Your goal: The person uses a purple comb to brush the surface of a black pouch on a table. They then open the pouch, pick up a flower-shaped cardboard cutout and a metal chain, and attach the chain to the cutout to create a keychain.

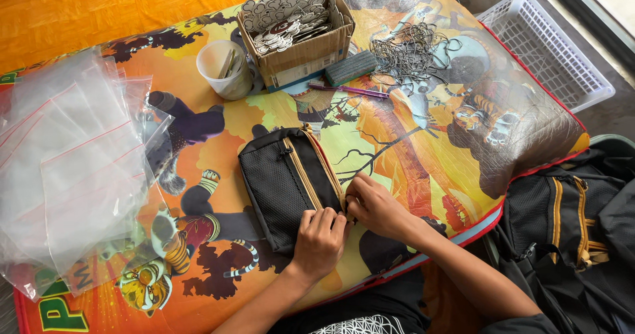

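On the cartoon-printed mat (397, 142), near its front edge, I see one black pouch (284, 182) with tan zips. My left hand (319, 240) presses its lower corner while my right hand (376, 205) pinches the zip end, fingers clenched. Behind stand one cardboard box (311, 49), one white cup (221, 69) and one purple pen (350, 90).

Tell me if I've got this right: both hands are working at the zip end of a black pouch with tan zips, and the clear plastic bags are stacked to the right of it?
Not quite. In the head view the clear plastic bags lie to the left of the black pouch, not the right. The rest holds: the left hand and right hand meet at its zip end.
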